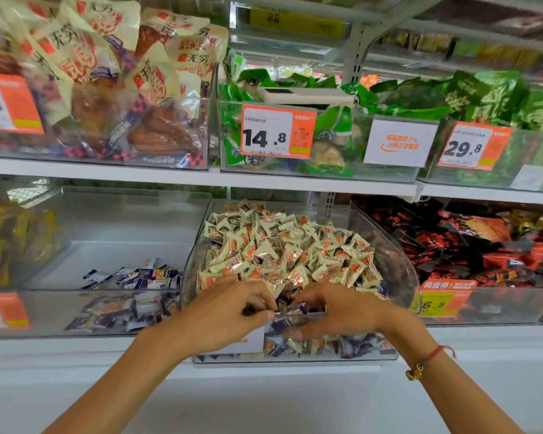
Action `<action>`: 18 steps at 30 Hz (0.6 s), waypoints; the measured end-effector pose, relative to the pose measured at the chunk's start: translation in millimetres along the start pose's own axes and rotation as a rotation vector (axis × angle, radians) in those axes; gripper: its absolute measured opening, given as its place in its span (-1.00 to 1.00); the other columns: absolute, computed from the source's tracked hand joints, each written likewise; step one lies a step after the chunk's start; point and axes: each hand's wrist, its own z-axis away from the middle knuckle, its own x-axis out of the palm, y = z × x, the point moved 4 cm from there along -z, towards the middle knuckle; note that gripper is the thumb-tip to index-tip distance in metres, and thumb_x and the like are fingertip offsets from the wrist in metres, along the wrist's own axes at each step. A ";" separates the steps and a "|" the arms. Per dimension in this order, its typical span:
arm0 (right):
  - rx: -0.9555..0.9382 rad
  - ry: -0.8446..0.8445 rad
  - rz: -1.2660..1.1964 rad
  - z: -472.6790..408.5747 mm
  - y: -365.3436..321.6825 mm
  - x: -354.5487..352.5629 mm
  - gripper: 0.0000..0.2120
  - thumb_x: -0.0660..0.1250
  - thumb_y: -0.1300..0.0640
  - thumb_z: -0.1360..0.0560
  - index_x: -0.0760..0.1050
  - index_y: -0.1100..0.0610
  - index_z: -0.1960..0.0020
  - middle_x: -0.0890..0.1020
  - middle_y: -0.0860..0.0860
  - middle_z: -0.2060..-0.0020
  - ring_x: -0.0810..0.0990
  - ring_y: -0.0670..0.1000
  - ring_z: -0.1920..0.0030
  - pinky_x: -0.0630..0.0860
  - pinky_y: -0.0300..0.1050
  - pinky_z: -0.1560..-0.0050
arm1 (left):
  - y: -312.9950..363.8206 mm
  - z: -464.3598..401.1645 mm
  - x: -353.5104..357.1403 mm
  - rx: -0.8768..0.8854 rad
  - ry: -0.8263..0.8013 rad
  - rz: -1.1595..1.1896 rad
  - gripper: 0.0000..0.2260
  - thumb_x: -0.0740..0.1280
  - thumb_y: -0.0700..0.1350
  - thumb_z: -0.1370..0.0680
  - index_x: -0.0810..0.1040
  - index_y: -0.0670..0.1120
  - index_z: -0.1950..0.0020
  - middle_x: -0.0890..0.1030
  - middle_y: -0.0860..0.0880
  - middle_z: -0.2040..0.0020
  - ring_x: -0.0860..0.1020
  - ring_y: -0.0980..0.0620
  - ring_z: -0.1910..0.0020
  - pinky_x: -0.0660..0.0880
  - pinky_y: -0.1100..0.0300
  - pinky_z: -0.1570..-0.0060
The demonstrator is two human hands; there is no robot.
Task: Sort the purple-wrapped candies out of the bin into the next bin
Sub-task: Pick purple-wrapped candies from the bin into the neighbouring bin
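Observation:
A clear bin (398, 264) on the lower shelf is heaped with cream-and-orange wrapped candies (282, 249). Purple-wrapped candies (284, 324) lie along its front, behind the front wall. My left hand (229, 308) and my right hand (336, 308) reach over the front rim side by side, fingers curled down into the purple candies. Each seems to pinch some purple candy, though the fingertips are partly hidden. The neighbouring clear bin (113, 220) to the left holds a small row of purple-wrapped candies (135, 275) near its front.
Right of the candy bin is a bin of black-and-red packets (470, 242); far left, yellow packets (10, 239). The upper shelf (201, 178) carries bins of chicken snacks and green packets with orange price tags. A white ledge (264, 386) runs below the bins.

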 end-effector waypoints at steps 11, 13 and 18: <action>-0.151 0.188 -0.321 3.6 -2.2 -8.3 -0.86 0.44 0.28 -0.45 0.67 0.18 0.00 0.72 -0.01 0.10 0.68 -0.05 0.06 0.55 -0.25 0.00 | -6.4 -1.7 -1.9 -0.125 0.082 0.373 -0.77 0.51 -0.16 -0.41 0.68 0.05 -0.04 0.69 0.13 0.05 0.61 0.30 0.04 0.44 0.35 -0.10; -0.130 0.289 -0.353 4.6 0.1 -12.0 -0.86 0.45 0.25 -0.44 0.68 0.15 0.01 0.72 -0.06 0.10 0.67 -0.09 0.10 0.54 -0.31 0.07 | -6.5 -0.6 -3.2 -0.135 0.109 0.403 -0.80 0.50 -0.17 -0.42 0.70 0.03 -0.01 0.70 0.13 0.08 0.62 0.29 0.06 0.46 0.32 -0.10; -0.140 0.537 -0.439 10.3 -1.2 -22.7 -0.91 0.46 0.24 -0.43 0.67 0.13 0.08 0.71 -0.07 0.13 0.66 -0.09 0.20 0.57 -0.25 0.22 | -3.8 -0.3 -10.8 -0.151 0.340 0.346 -0.88 0.46 -0.13 -0.46 0.69 0.11 0.09 0.68 0.21 0.17 0.59 0.36 0.11 0.38 0.51 0.07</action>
